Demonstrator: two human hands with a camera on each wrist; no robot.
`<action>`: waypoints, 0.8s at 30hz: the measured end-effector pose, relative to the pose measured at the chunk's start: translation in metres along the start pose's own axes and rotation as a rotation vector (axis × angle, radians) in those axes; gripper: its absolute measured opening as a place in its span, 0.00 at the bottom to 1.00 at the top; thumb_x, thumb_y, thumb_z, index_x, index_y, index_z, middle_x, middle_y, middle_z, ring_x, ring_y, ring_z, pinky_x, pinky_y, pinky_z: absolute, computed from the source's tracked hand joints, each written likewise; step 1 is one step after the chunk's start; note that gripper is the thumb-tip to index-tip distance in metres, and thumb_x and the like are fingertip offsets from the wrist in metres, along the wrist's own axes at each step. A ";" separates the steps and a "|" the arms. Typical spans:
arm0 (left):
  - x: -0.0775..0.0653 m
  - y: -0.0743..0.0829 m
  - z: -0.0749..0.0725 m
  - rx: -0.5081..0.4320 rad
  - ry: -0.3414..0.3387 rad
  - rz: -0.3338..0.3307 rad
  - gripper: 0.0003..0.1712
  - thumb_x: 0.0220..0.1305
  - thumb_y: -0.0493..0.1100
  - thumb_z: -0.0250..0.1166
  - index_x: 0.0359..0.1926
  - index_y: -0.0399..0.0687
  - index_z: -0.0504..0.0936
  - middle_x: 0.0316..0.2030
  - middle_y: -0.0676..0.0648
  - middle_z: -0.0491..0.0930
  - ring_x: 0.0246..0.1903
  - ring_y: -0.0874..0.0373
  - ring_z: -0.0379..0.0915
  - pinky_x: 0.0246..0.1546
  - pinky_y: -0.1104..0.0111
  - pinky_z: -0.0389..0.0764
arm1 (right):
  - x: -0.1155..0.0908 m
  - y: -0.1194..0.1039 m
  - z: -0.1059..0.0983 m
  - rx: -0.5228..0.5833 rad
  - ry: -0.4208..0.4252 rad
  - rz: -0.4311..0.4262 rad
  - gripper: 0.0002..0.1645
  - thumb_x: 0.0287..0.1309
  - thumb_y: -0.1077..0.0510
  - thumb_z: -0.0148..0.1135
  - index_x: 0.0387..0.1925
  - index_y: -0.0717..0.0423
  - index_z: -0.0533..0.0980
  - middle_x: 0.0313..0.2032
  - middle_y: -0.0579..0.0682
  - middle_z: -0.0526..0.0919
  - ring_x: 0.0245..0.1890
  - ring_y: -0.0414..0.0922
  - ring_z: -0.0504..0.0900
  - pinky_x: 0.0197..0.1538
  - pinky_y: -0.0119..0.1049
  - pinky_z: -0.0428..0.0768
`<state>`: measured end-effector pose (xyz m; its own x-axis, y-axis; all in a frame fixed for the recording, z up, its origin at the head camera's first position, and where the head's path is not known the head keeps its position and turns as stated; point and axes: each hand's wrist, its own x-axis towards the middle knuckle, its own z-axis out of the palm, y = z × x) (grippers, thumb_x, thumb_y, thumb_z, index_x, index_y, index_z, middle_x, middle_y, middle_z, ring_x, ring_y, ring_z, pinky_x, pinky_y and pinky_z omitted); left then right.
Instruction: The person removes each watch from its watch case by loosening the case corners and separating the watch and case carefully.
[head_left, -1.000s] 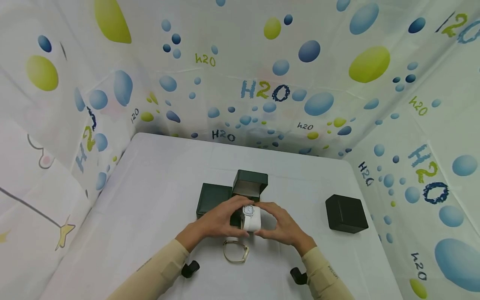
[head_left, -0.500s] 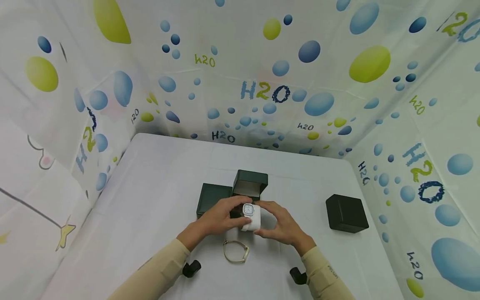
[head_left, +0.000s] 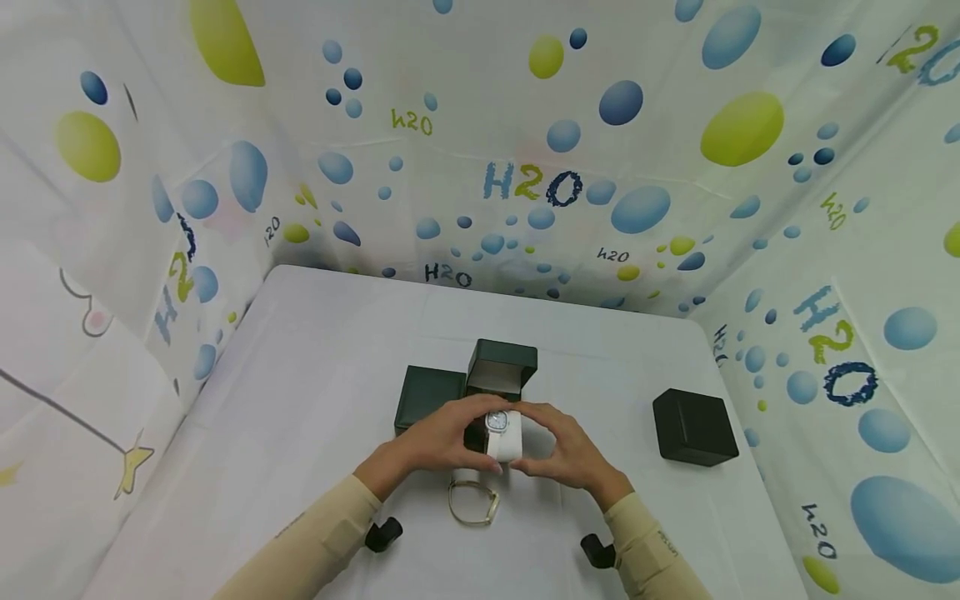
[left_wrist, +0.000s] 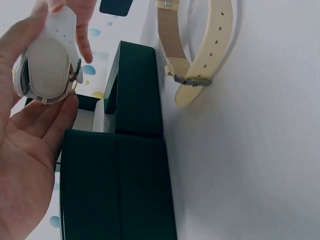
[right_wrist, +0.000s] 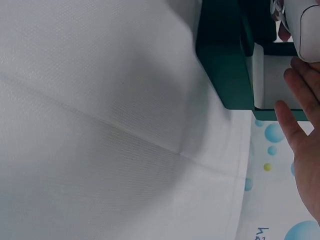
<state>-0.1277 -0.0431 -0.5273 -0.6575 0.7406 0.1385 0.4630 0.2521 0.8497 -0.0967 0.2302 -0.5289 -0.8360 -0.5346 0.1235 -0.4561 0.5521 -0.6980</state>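
Gripping a white watch [head_left: 497, 421] wrapped round a white cushion [head_left: 513, 443], just below centre of the head frame; both hands on it. Left hand [head_left: 438, 437]: grip pinches the cushion along the watch-face side, thumb at the lower end, fingers at the upper. Right hand [head_left: 566, 450]: grip arches over the other side, thumb and forefinger at the cushion's ends. In the right wrist view its other fingers look fairly straight at frame right; how hard they press, can't tell. Strap fastened or not: can't tell either.

Just above in the head frame: open green box [head_left: 504, 354], lid raised, pale inside. Closed green box [head_left: 429, 393] right beside it, frame left. Cream-strap watch [head_left: 492, 507], looped, lies lower middle on the surface [head_left: 322, 358]. Black box [head_left: 693, 429] well apart, frame right.

Risks, as judged: cushion could slip if one hand lets go before the other has firm hold, since it looks smooth and is held by its ends. Strap could slide off or twist if thumb pressure lands on it unevenly. A drop could knock the watch face on the box rim or the cream-strap watch below. Left knuckles sit near the closed green box; a sideways move could shove it into its neighbour.
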 end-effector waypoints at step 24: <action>0.002 -0.002 0.006 -0.074 0.235 0.078 0.28 0.61 0.48 0.78 0.62 0.54 0.83 0.62 0.54 0.82 0.59 0.58 0.80 0.57 0.62 0.84 | 0.004 0.002 -0.001 0.006 0.174 0.055 0.45 0.52 0.48 0.82 0.71 0.41 0.73 0.65 0.43 0.81 0.61 0.47 0.82 0.59 0.64 0.81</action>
<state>-0.1269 -0.0384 -0.5321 -0.7455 0.5888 0.3123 0.4790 0.1475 0.8654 -0.1012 0.2294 -0.5289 -0.9002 -0.3843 0.2050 -0.4068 0.5736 -0.7109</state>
